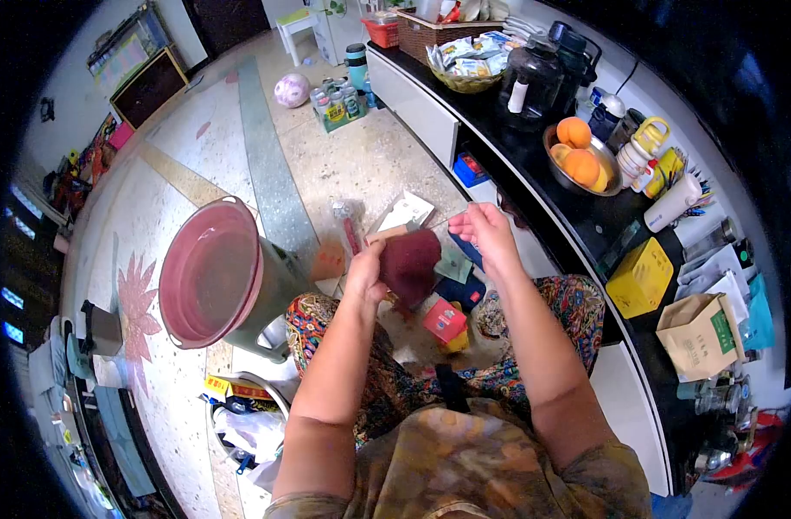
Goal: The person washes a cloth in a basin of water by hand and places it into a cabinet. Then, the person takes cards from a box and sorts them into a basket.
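Note:
My left hand (367, 270) is closed on the edge of a dark maroon piece of cloth (411, 264), which hangs bunched between my knees. To its right and a little higher, my right hand (486, 232) is raised with thumb and fingertips pinched together. A thin strand seems to run from those fingertips toward the cloth; its kind is too fine to make out. Below the cloth lie a red packet (446, 321) and dark blue fabric (465, 292). Behind it, a white box (408, 210) rests on the floor.
A maroon basin (172, 298) sits atop a greenish bin on my left. Below that stands a container (279, 394) holding bags. Along my right runs a black-topped cabinet (534, 143) carrying a bowl of oranges (577, 160), a yellow box (640, 278) and a paper bag (696, 337).

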Available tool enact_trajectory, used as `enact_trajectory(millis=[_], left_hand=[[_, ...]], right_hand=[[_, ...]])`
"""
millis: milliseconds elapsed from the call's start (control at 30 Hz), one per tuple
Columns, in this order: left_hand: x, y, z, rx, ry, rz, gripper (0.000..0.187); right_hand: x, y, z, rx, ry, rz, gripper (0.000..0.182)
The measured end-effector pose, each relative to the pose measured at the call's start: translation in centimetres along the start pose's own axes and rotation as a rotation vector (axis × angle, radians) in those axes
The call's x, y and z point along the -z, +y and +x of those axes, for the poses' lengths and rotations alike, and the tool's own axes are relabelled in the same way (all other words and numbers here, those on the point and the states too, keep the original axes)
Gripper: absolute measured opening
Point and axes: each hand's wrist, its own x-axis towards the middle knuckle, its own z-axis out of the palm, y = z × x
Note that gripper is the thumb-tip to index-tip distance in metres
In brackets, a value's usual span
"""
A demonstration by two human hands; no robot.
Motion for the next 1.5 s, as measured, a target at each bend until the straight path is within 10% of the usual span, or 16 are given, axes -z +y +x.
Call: enact_trajectory(millis=[233, 633, 767, 967, 1067, 1233, 1333, 1500], left_hand=[[-1.2, 0.2, -1.1, -0.091, -0.237, 0.05, 0.026], [-0.7, 2.5, -2.4, 0.083, -0.368, 0.383, 0.048], [-1.4, 4.3, -3.6, -0.202, -0.34, 0.787, 0.054], [-4.6, 8.4, -8.3, -1.1, -0.432, 1.253, 0.055], [-4.8, 10.4, -6.4, -1.439, -0.384, 1.629, 0.049], [-7.1, 10.3, -6.4, -1.293, -0.202, 1.062, 0.04], [-7.6, 11.3, -7.7, -1.888, -0.161, 1.4, 0.035], [-8.0, 10.5, -8.4, -1.632, -0.113, 1.271, 0.028]], right_hand=[[1.0, 5.7, 0.1, -0.431, -0.251, -0.345, 0.067], [0.2, 7.9, -1.3, -0.478, -0.389, 0.692, 0.046], [0.4, 6.3, 1.0, -0.168, -0.441, 0.254, 0.056], [-0.7, -5.4, 0.5, 0.419, -0.435, -0.028, 0.026], [-1.1, -6.6, 2.6, 0.25, -0.358, -0.183, 0.019], [-1.8, -7.0, 2.9, 0.302, -0.283, -0.058, 0.017], [-1.7, -8.4, 1.9, 0.549, -0.346, 0.033, 0.02], [-1.6, -10.6, 0.7, 0.656, -0.476, -0.03, 0.02]])
